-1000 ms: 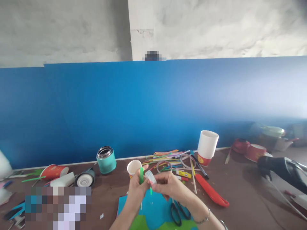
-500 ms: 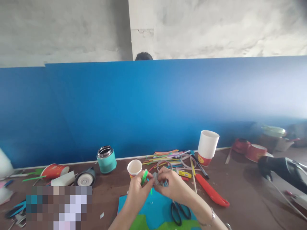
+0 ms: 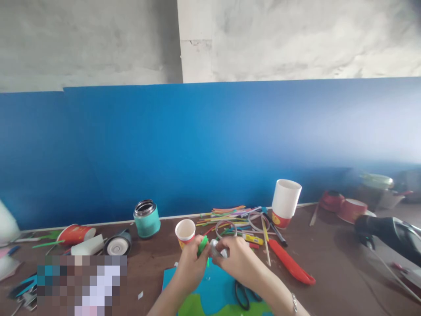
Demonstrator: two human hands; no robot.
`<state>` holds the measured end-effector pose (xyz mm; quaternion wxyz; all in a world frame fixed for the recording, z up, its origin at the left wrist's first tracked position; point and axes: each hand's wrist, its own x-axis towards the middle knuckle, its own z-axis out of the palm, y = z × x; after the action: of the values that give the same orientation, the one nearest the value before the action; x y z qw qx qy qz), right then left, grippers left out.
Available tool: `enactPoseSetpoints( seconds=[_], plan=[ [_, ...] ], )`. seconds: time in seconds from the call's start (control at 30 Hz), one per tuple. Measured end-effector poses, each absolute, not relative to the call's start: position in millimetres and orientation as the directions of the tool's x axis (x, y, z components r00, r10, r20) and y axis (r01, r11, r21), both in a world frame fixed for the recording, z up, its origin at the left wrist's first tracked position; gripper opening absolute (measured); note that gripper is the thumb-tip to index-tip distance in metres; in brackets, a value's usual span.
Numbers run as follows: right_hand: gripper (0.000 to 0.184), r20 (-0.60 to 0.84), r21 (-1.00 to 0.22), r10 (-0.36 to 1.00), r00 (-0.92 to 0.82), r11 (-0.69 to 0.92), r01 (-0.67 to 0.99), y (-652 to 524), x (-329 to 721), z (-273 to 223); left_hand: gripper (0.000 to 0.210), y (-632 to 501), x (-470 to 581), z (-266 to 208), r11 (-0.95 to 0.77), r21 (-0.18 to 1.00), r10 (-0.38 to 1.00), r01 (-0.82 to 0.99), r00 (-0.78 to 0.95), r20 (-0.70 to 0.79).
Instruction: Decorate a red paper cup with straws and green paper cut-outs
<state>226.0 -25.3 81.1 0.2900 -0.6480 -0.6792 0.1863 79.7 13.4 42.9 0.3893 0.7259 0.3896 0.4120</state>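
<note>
- Green strip was in the left hand, pinched between thumb and fingers, up over the work surface; a thin green length showed just below it.
- Crumpled whitish scrap was in the right hand, thumb and fingers closed on it; right beside the green strip, could not tell if touching.
- Bracelet sat on the right wrist.
- Blue sheet with green areas lay under the hands; black-handled scissors lay on it, partly hidden by the right forearm.
- Small paper cup stood upright just behind the left hand, contact unclear.
- Behind the right hand: coloured sticks in a loose pile, two pale rings, yellow tube.
- Right of those: tall white cup with red lower end, orange-red sleeve lying slanted, black corded tool near the edge of view.
- Left side: open teal jar upright, dark round lid, red cup tipped over.
- Brown table below, blue partition behind.
</note>
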Motion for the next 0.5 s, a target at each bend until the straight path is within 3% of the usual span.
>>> enactPoseSetpoints(
  seconds=[0.17,0.27,0.3,0.4,0.5],
  plan=[
    [0.009,0.177,-0.579,0.983,0.050,0.063,0.813,-31,224,80,0.026,14,81,40,-0.391,0.889,0.879,0.238,0.383,0.284],
    [0.037,0.212,-0.592,0.977,-0.005,0.133,0.795,-32,227,81,0.028,12,81,40,-0.375,0.902,0.879,0.213,0.392,0.272],
    [0.039,0.213,-0.591,0.977,-0.032,0.154,0.792,-32,228,81,0.028,11,81,41,-0.371,0.907,0.875,0.198,0.401,0.271],
    [0.021,0.199,-0.574,0.977,-0.077,0.180,0.799,-28,232,82,0.030,10,80,43,-0.358,0.922,0.870,0.149,0.413,0.271],
    [0.020,0.207,-0.632,0.973,-0.099,0.211,0.746,-22,235,79,0.032,14,79,45,-0.310,0.943,0.895,0.121,0.372,0.246]
  ],
)
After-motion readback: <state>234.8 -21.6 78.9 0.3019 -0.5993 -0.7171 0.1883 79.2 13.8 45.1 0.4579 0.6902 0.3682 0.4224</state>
